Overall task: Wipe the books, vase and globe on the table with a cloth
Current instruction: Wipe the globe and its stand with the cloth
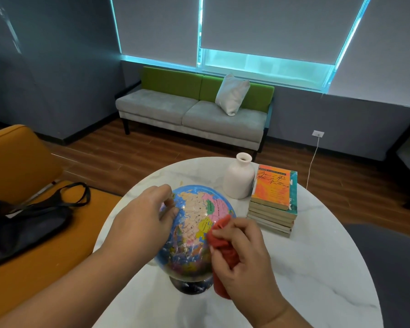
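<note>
The globe [194, 233] stands at the near left of the round white marble-look table [317, 268]. It is a glossy ball with blue seas and countries in pink, yellow and tan, set on a dark base that shows under it. The left hand [142, 218] lies against its upper left side, fingers bent round the curve and fingertips touching the surface. The right hand [242, 256] grips a bunched red cloth [223, 247] — fingers and thumb are curled tight round it, and the cloth's upper end presses on the right side of the ball while its lower end hangs beside the base.

Farther right on the table a white vase [239, 178] stands upright with its narrow neck open, just beside a stack of books [273, 197] whose top cover is orange. Vase and stack are near the globe but apart from it.

Left of the table is an orange seat [17, 162] with a black bag [26, 223] on it. Against the far wall — under the blinds — is a grey sofa [192, 114] with a green back and a white pillow [232, 94].
</note>
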Action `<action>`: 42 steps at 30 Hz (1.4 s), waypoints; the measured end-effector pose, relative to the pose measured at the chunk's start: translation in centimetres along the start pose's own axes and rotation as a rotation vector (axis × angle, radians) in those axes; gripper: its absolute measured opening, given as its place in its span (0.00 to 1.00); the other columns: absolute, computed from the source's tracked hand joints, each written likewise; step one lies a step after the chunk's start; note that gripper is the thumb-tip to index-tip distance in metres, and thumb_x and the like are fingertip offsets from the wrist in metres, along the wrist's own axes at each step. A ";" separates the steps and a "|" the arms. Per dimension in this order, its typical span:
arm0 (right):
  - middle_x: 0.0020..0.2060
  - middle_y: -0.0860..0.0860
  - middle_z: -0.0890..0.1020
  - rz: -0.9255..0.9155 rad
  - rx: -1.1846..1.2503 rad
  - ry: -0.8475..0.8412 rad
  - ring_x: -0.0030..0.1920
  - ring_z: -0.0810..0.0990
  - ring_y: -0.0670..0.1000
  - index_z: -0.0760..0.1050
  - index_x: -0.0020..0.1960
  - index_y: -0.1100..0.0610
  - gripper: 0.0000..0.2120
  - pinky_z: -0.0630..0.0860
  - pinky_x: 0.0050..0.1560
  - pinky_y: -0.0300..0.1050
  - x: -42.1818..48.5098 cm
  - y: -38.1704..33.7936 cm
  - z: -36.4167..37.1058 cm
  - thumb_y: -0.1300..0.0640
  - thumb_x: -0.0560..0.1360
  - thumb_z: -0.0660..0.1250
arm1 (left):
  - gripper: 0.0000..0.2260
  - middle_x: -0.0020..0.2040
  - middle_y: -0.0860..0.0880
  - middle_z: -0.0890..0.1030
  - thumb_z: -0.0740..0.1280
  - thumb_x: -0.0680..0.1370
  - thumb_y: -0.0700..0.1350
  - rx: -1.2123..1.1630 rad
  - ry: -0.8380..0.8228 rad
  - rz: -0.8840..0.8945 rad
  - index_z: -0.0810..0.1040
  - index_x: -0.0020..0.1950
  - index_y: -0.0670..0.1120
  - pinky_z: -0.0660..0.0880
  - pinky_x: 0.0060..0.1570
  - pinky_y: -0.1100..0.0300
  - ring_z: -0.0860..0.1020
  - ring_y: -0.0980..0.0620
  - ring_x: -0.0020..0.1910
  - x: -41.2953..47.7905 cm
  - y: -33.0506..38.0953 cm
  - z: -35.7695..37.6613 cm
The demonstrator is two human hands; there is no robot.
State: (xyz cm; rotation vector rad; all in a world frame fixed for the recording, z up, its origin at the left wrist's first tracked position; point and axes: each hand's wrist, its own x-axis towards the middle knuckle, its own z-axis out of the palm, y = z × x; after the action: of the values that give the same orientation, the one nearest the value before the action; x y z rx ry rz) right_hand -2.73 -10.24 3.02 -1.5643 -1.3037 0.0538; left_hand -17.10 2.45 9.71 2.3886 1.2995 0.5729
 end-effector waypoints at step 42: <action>0.47 0.48 0.83 0.750 0.257 -0.028 0.46 0.83 0.52 0.84 0.44 0.46 0.07 0.82 0.48 0.54 2.4 3.7 -4.4 0.59 0.73 0.72 | 0.06 0.48 0.59 0.74 0.63 0.77 0.57 0.077 0.028 0.095 0.72 0.50 0.58 0.73 0.37 0.64 0.75 0.56 0.44 -1.3 -0.7 -0.6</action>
State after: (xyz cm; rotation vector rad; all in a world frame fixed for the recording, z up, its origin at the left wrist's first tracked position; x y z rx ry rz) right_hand 3.44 -10.86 3.69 -1.7418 -0.6348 0.6849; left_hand -18.55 1.82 9.68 2.5256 1.2462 0.5956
